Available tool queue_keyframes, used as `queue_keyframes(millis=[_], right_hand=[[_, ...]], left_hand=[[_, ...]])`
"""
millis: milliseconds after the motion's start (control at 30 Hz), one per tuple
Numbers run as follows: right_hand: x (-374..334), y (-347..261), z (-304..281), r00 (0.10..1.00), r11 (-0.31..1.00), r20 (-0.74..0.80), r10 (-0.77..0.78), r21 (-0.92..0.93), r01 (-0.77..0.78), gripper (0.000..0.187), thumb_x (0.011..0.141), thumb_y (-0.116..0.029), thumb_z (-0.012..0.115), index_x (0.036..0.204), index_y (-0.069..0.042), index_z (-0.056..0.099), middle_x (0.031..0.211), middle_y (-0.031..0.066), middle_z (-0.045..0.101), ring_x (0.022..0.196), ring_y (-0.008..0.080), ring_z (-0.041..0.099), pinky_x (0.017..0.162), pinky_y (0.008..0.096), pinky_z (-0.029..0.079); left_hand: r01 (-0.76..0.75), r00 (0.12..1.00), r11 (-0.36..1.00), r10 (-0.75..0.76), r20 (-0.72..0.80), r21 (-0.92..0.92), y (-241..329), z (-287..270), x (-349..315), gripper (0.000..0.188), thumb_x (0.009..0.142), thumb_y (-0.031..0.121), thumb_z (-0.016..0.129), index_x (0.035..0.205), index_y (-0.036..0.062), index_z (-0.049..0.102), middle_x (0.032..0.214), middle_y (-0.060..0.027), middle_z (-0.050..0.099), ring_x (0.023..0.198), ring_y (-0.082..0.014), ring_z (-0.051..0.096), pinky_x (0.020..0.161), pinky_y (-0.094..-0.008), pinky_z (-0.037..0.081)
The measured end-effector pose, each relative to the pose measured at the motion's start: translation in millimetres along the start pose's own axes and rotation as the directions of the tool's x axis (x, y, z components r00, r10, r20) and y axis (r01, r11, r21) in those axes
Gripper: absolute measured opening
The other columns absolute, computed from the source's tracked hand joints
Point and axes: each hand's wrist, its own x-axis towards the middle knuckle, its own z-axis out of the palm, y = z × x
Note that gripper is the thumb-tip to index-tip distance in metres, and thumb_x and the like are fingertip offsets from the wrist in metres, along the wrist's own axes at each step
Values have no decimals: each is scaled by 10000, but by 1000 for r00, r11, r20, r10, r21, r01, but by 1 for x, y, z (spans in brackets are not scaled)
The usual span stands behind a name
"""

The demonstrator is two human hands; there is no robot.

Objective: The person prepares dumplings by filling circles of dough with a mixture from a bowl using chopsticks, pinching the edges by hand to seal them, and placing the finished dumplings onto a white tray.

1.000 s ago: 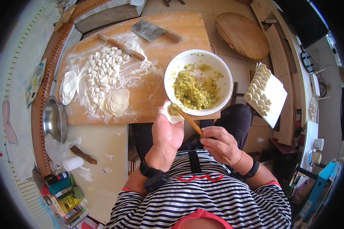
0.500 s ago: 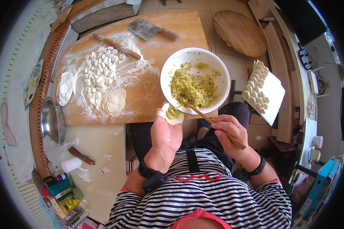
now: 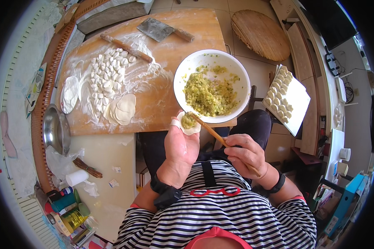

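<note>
Half a second ago, the chopsticks (image 3: 212, 133) had their tips over the bowl (image 3: 243, 88). Now the right hand (image 3: 246, 155) has moved a bit left, and the tips are at the filling (image 3: 188, 121) on the round dough (image 3: 191, 131).

The person wears a short-sleeved top (image 3: 224, 216) in narrow dark and white horizontal stripes, with a plain red neckband (image 3: 214, 233), thin red edging (image 3: 298, 198) at the sleeve ends, a red spectacle-shaped outline (image 3: 214, 191) across the front and a flat black vertical strip (image 3: 209, 174) near the hem. Dark, plain trousers (image 3: 258, 128) cover the legs. Both hands are ungloved: above the left hand (image 3: 181, 146) a black wristband carries a bulky, block-like black device (image 3: 166, 197), while above the right hand (image 3: 246, 154) sits a slimmer black band (image 3: 277, 183).
</note>
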Motion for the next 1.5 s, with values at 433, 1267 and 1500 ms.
queue_keyframes(millis=[433, 1267, 1500], right_hand=[[-11, -3, 0, 994, 989, 42, -104, -96, 108, 337, 697, 25, 725, 1021, -8, 638, 1037, 145, 595, 927, 314, 624, 780, 391, 533], [-16, 7, 3, 984, 980, 104, -147, -123, 159, 339, 712, 1, 727, 1038, -20, 637, 1047, 138, 594, 987, 318, 633, 791, 384, 547], [10, 13, -3, 991, 970, 90, -99, -212, 117, 384, 685, 11, 748, 1046, -34, 627, 1060, 125, 586, 988, 314, 613, 812, 392, 520]], left_hand=[[26, 999, 1000, -26, 25, -1, -7, -9, -2, 446, 1069, 311, 234, 1317, 11, 450, 1283, -77, 546, 1182, -196, 526, 1040, -341, 414], [29, 999, 999, -29, -30, -16, -5, -6, -5, 432, 1069, 316, 238, 1288, 24, 470, 1229, -66, 580, 1133, -184, 559, 999, -337, 442], [-67, 990, 997, 63, -125, -31, 12, -20, 2, 385, 1062, 322, 291, 1236, 37, 484, 1213, -101, 589, 1104, -235, 582, 976, -387, 479]])
